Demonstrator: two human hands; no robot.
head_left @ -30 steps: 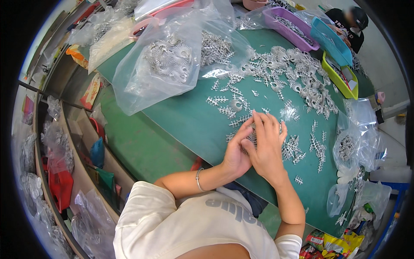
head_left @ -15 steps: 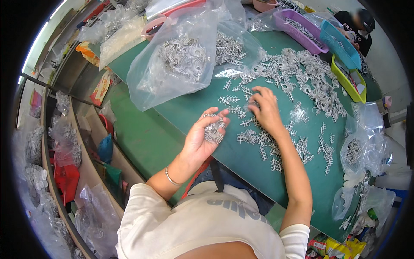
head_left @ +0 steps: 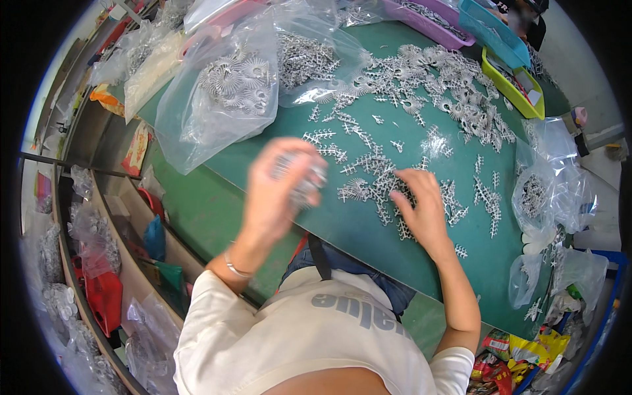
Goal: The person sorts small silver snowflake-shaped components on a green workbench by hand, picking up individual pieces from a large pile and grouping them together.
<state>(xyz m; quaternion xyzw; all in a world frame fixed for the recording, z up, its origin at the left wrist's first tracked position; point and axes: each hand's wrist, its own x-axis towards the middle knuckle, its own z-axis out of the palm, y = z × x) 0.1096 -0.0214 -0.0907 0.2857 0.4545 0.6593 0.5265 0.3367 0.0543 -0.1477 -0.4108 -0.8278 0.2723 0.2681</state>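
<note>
My left hand (head_left: 273,184), smeared by motion, is raised beside the table's left edge. Its fingers curl round several silvery ridged discs (head_left: 299,174). My right hand (head_left: 424,210) rests low over a scatter of grey branched pieces (head_left: 375,168); thumb and fingers are apart, and its fingertips touch the pieces. Close to its thumb side lies a fan-shaped ridged piece (head_left: 355,189) among the branched ones. Farther back spreads a big heap of similar ridged discs (head_left: 447,85).
Clear plastic bags with discs (head_left: 237,82) and branched pieces (head_left: 306,59) lie at the back left. Purple (head_left: 434,29), blue (head_left: 494,33) and lime-green (head_left: 507,76) trays line the back right. A person (head_left: 526,20) is beyond them. Shelving (head_left: 99,197) stands left.
My left hand has moved left and up with the discs, turning its back toward me. My right hand has come nearer, down onto the branched pieces. The view has shifted a little.
</note>
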